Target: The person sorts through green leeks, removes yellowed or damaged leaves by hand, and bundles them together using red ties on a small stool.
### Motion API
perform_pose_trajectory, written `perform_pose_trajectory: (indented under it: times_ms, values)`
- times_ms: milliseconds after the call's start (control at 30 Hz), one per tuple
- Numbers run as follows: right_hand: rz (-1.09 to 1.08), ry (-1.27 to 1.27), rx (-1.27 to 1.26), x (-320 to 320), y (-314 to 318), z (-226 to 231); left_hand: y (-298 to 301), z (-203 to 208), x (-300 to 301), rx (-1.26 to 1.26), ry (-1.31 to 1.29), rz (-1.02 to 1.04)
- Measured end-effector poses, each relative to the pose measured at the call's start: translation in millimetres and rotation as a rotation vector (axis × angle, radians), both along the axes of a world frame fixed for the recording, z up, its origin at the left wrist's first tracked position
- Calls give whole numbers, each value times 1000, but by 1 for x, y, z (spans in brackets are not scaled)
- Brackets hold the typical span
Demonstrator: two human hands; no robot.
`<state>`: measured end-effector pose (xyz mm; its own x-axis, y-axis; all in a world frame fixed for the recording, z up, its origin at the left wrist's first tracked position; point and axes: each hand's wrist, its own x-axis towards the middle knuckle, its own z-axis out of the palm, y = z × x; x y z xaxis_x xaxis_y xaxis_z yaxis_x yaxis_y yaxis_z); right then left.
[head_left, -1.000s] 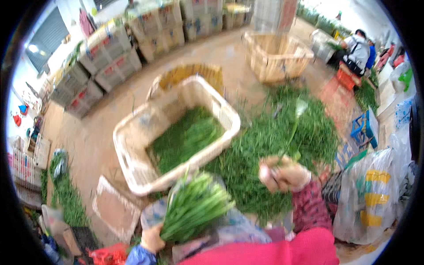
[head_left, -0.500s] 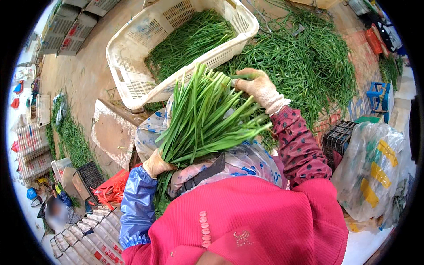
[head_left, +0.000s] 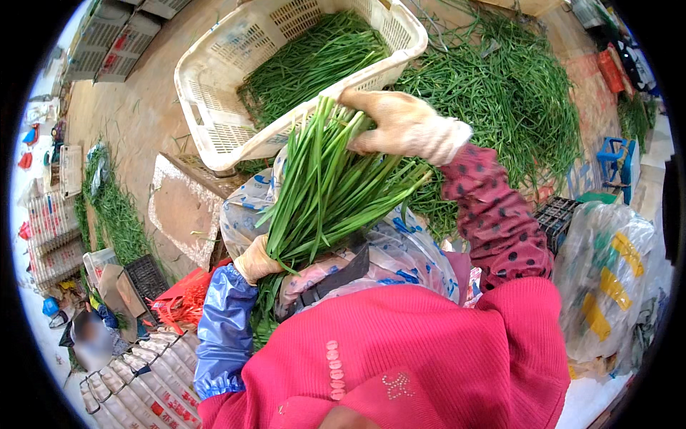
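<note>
A thick bunch of garlic chives (head_left: 325,189) lies over my lap, fanned out with its pale stem ends up and to the right. My left hand (head_left: 257,262), in a cream work glove, is closed around the lower, leafy end. At the upper end, my right hand (head_left: 404,121), gloved the same way, curls its fingers and thumb around the pale stem ends. Part of those ends is hidden under its palm. A transparent, blue-patterned apron (head_left: 421,264) covers my lap beneath the bunch.
A cream plastic crate (head_left: 204,136) holding more chives stands just ahead. A large heap of loose chives (head_left: 493,100) spreads at the right. A worn wooden board (head_left: 186,211) and red strips (head_left: 186,304) lie left; a blue stool (head_left: 614,161) and clear plastic bag (head_left: 604,272) sit right.
My right hand has moved left and closed over the stem ends, where before it pinched at their right side. My left hand keeps its hold on the bunch.
</note>
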<state>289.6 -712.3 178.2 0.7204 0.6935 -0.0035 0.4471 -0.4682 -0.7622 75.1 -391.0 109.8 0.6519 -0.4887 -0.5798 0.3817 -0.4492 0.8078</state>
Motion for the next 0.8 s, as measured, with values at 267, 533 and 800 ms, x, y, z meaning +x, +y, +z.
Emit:
perform_pose_trajectory:
  times_ms: [267, 533, 800]
  values:
    - [-293, -15, 239, 22, -11, -31, -3, 8, 1, -144, 136, 207]
    - [-29, 636, 237, 25, -46, -46, 5, -11, -3, -143, 156, 170]
    - [-143, 756, 385, 4, -1, -55, -5, 11, 5, -115, 199, 204]
